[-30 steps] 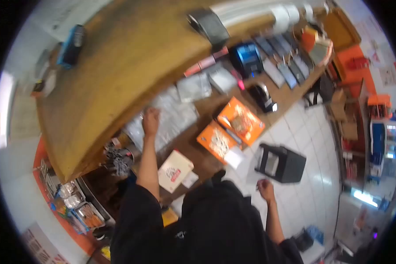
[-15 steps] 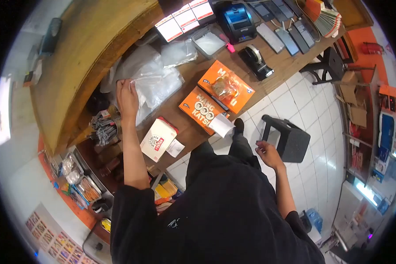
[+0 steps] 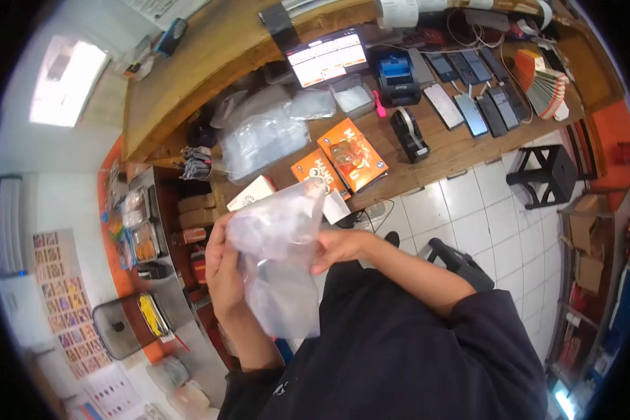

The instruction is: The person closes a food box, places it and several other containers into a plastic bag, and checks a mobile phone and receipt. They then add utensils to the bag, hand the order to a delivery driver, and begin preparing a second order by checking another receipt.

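A clear plastic bag (image 3: pixel 276 259) hangs between my two hands, in front of my chest. My left hand (image 3: pixel 225 269) is wrapped round its left side, and my right hand (image 3: pixel 339 246) pinches the right edge. Beyond the bag, partly hidden by it, lie a white box (image 3: pixel 253 192) and an orange box (image 3: pixel 302 170). Another orange box (image 3: pixel 365 166) has a small see-through packet (image 3: pixel 348 152) on top. A white paper slip (image 3: pixel 336 207) sits at the near edge of the orange boxes. More clear bags (image 3: pixel 262 136) are piled on the wooden counter (image 3: pixel 427 164).
A lit screen (image 3: pixel 327 57), a blue-black printer (image 3: pixel 397 77), a tape dispenser (image 3: pixel 409 135) and several phones (image 3: pixel 472 114) stand along the counter. A plastic tray (image 3: pixel 352 96) is beside the printer. On the tiled floor are a black stool (image 3: pixel 544 175) and a dark bin-like object (image 3: pixel 460 263).
My left hand has come back from the bag pile with a clear bag. My right hand has moved up and left to take hold of it. The view has shifted.
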